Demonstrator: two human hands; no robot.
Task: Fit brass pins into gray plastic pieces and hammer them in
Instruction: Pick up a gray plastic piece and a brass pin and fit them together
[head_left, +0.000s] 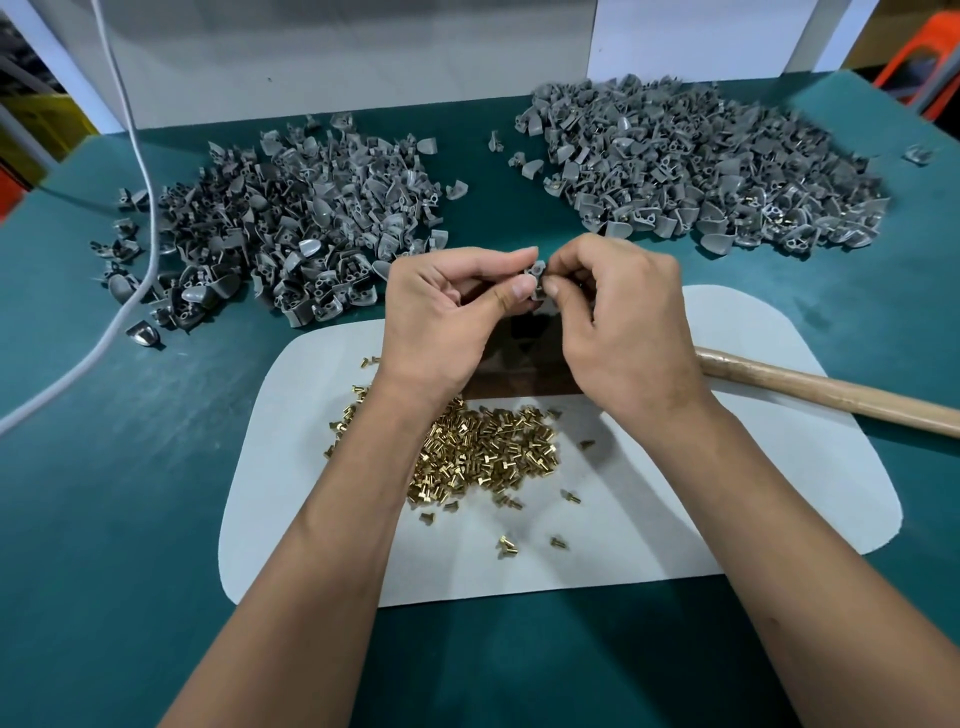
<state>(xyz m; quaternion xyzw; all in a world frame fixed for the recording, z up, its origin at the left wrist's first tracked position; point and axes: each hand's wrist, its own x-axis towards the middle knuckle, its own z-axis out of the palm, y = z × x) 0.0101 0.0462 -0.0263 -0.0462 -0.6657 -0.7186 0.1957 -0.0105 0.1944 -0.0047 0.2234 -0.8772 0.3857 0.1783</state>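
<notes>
1. The left hand (447, 312) is pinching one gray plastic piece (537, 278) between thumb and forefinger, holding it up in the air above the far edge of the white mat (727, 467).
2. The right hand (618, 317) is closing thumb and forefinger against the same piece from the other side; it is probably pressing a brass pin into it, though the pin itself is hidden by the fingertips.
3. To do this step well, the pin should be going in straight along its hole, seated by finger pressure until it stands by itself, so that the hammer blow is not bending it or cracking the plastic.
4. Directly below the hands, a dark block (519, 374) is lying on the mat, likely the anvil for hammering.
5. The heap of loose brass pins (483, 452) is lying on the mat toward its near edge, partly under the left forearm.
6. The wooden hammer handle (831, 392) is resting across the mat's right edge, within easy reach of the right hand; its head is hidden.
7. On the green worktop (104, 519), one pile of gray pieces (291, 223) is sitting toward the far left, and a second pile (706, 166), showing glints of brass, toward the far right.
</notes>
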